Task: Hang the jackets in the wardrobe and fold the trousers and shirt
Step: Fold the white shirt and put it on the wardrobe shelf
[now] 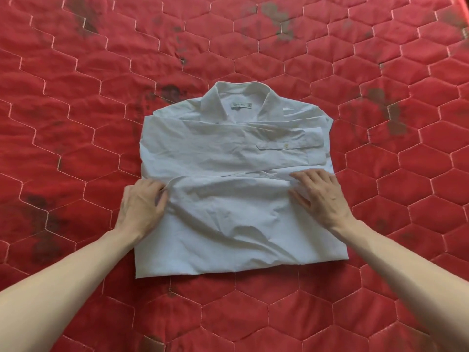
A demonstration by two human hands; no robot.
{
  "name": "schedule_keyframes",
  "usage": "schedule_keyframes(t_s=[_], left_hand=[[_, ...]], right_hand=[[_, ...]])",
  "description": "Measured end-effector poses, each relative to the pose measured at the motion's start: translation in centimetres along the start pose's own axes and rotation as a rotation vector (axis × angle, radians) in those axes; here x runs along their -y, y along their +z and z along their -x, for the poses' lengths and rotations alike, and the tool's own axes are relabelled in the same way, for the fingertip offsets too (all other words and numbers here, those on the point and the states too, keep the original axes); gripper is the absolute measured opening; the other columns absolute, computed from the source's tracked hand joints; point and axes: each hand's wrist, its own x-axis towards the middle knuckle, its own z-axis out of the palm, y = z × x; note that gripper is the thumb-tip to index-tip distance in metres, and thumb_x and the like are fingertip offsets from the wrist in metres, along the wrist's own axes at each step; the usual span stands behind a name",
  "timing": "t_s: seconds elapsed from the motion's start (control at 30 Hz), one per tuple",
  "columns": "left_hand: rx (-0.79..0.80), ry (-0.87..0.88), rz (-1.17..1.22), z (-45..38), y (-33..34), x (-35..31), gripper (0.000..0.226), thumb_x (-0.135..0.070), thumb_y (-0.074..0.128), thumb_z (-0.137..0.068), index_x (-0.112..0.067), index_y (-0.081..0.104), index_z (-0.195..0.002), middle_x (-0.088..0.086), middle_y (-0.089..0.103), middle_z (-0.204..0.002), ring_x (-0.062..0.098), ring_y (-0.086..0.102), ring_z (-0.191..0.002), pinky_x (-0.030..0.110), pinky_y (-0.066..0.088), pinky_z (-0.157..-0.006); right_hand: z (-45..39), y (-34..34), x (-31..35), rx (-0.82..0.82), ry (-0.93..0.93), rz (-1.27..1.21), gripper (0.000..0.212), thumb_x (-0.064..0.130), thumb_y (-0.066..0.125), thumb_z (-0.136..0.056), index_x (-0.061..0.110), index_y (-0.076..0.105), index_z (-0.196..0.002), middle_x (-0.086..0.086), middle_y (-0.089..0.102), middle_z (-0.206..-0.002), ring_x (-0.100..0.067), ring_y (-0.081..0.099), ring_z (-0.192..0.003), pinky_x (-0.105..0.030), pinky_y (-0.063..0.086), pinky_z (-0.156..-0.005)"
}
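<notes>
Red quilted mattress (253,313) fills your whole view, stitched in pale hexagons and marked with dark, greyish stains, heaviest toward the far side and at your left. Nothing of the room beyond it shows. At the middle lies the white shirt (228,148), collar (238,97) away from you, sleeves crossed over the chest, one buttoned cuff (291,146) toward the right. Its lower part is doubled up toward the collar, rumpled, the folded edge nearest you. Your left hand (142,204) grips the raised hem at its left end, fingers curled into the cloth. Your right hand (319,194) holds the hem's right end, fingers slightly spread on top, thumb at the cloth's edge.
</notes>
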Motion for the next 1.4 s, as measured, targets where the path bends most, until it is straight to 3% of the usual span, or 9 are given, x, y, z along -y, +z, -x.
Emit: schedule_keyframes(t_s=[0.13,0.47,0.57,0.77,0.93,1.03,1.1,1.27,1.4], left_hand=[[-0.058,0.081,0.074,0.0,-0.9,-0.8,0.011,-0.011,0.054,-0.102,-0.01,0.065,-0.104,0.006,0.07,-0.089,0.035,0.064,-0.074,0.042,0.045,-0.067],[-0.005,0.231,-0.035,-0.4,-2.5,0.3,0.016,-0.002,0.051,-0.098,-0.011,0.054,-0.111,-0.003,0.052,-0.067,0.03,0.053,-0.047,0.029,0.031,-0.045],[0.024,0.306,-0.054,-0.7,-2.7,0.4,0.01,-0.011,0.043,-0.094,-0.011,0.05,-0.101,-0.008,0.044,-0.071,0.031,0.052,-0.05,0.033,0.037,-0.041],[0.053,0.325,-0.102,-2.0,-1.9,-0.7,0.03,-0.042,0.045,-0.095,-0.013,0.054,-0.091,0.0,0.057,-0.07,0.027,0.055,-0.057,0.034,0.042,-0.051],[-0.103,0.32,-0.087,-3.4,-1.0,-1.8,0.017,-0.017,0.046,-0.105,-0.008,0.053,-0.091,0.007,0.05,-0.071,0.033,0.048,-0.054,0.038,0.034,-0.046],[-0.137,0.268,-0.192,-3.5,-0.6,-1.5,0.004,-0.008,0.051,-0.099,-0.008,0.053,-0.102,0.012,0.056,-0.086,0.037,0.056,-0.073,0.049,0.045,-0.062],[-0.127,0.204,-0.253,-2.7,0.0,-1.7,0.025,-0.008,0.057,-0.094,-0.006,0.054,-0.118,0.016,0.057,-0.114,0.038,0.054,-0.102,0.052,0.043,-0.084],[0.051,0.424,-0.225,2.1,2.8,-2.9,0.054,-0.033,0.047,-0.099,-0.011,0.046,-0.148,0.014,0.048,-0.151,0.038,0.048,-0.135,0.049,0.033,-0.11],[0.334,0.507,-0.348,6.0,5.4,-2.2,0.072,-0.057,0.035,-0.102,-0.024,0.024,-0.165,0.008,0.019,-0.173,0.03,0.019,-0.159,0.058,0.019,-0.123]], right_hand=[[-1.3,0.2,0.2,0.083,-0.043,-0.108,0.012,0.014,0.074,-0.091,0.013,0.062,-0.092,-0.004,0.06,-0.088,-0.031,0.059,-0.077,-0.037,0.035,-0.067],[-2.6,-1.5,-0.3,0.64,0.077,-0.294,0.03,0.033,0.066,-0.082,0.035,0.051,-0.108,0.014,0.052,-0.077,-0.011,0.052,-0.072,-0.041,0.047,-0.068],[-2.7,-1.2,0.0,0.565,0.122,-0.427,0.015,0.04,0.059,-0.068,0.037,0.047,-0.077,0.015,0.05,-0.07,-0.011,0.048,-0.066,-0.036,0.043,-0.062],[-3.6,-1.0,1.7,0.464,0.275,-0.727,0.037,0.033,0.077,-0.092,0.016,0.049,-0.076,0.008,0.046,-0.071,-0.008,0.039,-0.063,-0.032,0.034,-0.063],[-3.9,-0.7,1.9,0.006,0.282,-0.625,0.031,0.017,0.076,-0.092,0.012,0.049,-0.079,0.004,0.049,-0.068,-0.014,0.044,-0.063,-0.033,0.037,-0.062],[-3.5,-0.1,1.5,-0.082,0.137,-0.198,0.021,0.018,0.079,-0.088,0.011,0.061,-0.097,-0.004,0.06,-0.089,-0.028,0.055,-0.078,-0.041,0.044,-0.07],[-2.8,0.6,1.3,-0.059,0.125,0.014,0.038,0.013,0.078,-0.085,0.01,0.064,-0.12,-0.012,0.06,-0.113,-0.033,0.055,-0.095,-0.046,0.046,-0.078],[0.6,1.8,1.0,0.102,-0.282,0.011,0.047,0.029,0.044,-0.107,0.016,0.051,-0.151,-0.007,0.047,-0.158,-0.027,0.046,-0.14,-0.04,0.038,-0.106],[2.1,3.3,-1.2,0.34,0.003,0.084,0.067,0.063,0.014,-0.106,0.033,0.011,-0.166,0.003,0.006,-0.174,-0.019,0.003,-0.161,-0.052,0.018,-0.127]])
